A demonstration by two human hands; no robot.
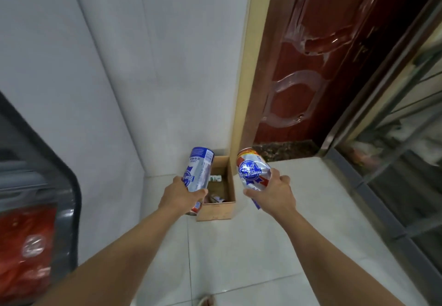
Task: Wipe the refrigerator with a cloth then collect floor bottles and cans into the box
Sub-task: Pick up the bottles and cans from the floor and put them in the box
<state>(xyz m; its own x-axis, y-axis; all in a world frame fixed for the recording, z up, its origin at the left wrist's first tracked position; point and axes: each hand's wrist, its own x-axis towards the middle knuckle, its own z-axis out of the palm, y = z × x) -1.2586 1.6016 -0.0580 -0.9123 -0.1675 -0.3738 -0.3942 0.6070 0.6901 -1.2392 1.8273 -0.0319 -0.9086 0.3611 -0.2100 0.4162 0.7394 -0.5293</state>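
Head view: a can is clasped in each hand, left hand (178,195) and right hand (275,192), above the box (218,211); some items, seemingly bottles, are already boxed.

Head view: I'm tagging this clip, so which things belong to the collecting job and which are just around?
Job:
blue-and-silver beer can in left hand
red-white-blue crumpled beer can in right hand
open brown cardboard box

Around:
dark red wooden door
white tiled floor
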